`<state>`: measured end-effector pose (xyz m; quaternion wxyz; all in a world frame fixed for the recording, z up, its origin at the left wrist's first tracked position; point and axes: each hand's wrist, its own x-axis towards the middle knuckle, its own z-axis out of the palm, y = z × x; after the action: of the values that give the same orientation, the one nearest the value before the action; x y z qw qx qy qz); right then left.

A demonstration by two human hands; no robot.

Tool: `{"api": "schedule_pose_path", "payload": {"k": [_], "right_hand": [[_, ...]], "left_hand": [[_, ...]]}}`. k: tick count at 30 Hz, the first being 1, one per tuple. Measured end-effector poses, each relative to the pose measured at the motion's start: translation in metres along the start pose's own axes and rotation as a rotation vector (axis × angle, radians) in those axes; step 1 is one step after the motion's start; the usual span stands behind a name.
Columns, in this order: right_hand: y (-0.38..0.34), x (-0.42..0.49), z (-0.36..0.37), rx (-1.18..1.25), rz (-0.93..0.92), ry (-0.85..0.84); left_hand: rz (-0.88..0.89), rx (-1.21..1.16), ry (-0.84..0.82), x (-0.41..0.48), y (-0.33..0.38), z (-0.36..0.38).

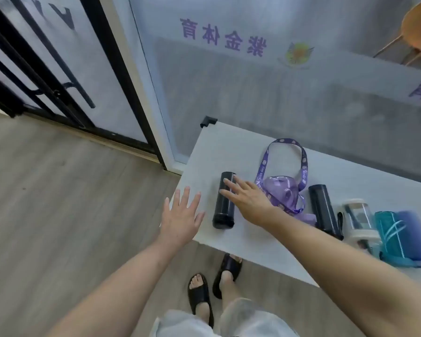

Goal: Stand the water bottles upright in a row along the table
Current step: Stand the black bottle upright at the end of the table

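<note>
White laminate made up the table (pixel 229 152), which carried every bottle, all of them lying down and none yet stood up. Farthest to the right of the reaching hand lay a teal bottle (pixel 399 237), then a clear bottle (pixel 359 222) with pale caps touching it, then a second black flask (pixel 323 210). Closer in, just right of the hand, sat a purple bottle (pixel 281 190) with its patterned strap (pixel 301 164) looped away toward the glass wall. Directly under the fingertips lay the black flask (pixel 224 200), on its side with its long axis running away from the person, apart from the other bottles. The right hand (pixel 246 198) was laid across the upper part of that flask with the fingers (pixel 229 184) spread and flat on it; they had not curled around it, so nothing was grasped. The left hand (pixel 180 215) hovered left of the flask over the table's near corner, palm down, fingers splayed and empty, near the flask but not touching it. By my reading the first stand-up was only beginning, with this flask as the pick. The next move would call for the right fingers to wrap around the barrel, tip it up onto its base, and set it near the table's left end so that the row could run rightward from there.
</note>
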<state>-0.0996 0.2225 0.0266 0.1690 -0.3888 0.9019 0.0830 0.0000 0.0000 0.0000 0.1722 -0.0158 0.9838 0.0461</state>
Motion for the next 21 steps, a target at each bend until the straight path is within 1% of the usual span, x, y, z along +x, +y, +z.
{"api": "schedule_pose_path", "payload": {"k": [2, 5, 7, 10, 12, 15, 17, 19, 21], "right_hand": [[0.011, 0.022, 0.002, -0.058, -0.087, -0.078], [0.025, 0.047, 0.013, -0.114, -0.207, -0.119], [0.030, 0.058, 0.019, -0.134, -0.270, -0.086], [0.038, 0.069, 0.024, -0.143, -0.315, -0.032], [0.049, 0.074, 0.026, -0.117, -0.301, 0.026], [0.075, 0.083, 0.029, 0.041, -0.185, 0.073], [0.087, 0.087, 0.028, 0.190, -0.021, 0.136], [0.093, 0.093, 0.020, 0.392, 0.153, 0.189], [0.101, 0.108, 0.007, 0.568, 0.288, 0.200]], "left_hand": [[-0.026, -0.021, -0.038, 0.012, -0.003, 0.005], [-0.055, -0.047, -0.048, 0.029, -0.007, 0.017], [-0.061, -0.051, -0.065, 0.040, -0.010, 0.019], [-0.085, -0.092, -0.091, 0.057, -0.014, 0.019], [-0.088, -0.106, -0.101, 0.067, -0.016, 0.016], [-0.086, -0.112, -0.110, 0.082, -0.018, 0.010], [-0.090, -0.128, -0.111, 0.095, -0.018, 0.008], [-0.092, -0.147, -0.108, 0.110, -0.015, 0.005], [-0.075, -0.127, -0.101, 0.126, -0.011, 0.005]]}}
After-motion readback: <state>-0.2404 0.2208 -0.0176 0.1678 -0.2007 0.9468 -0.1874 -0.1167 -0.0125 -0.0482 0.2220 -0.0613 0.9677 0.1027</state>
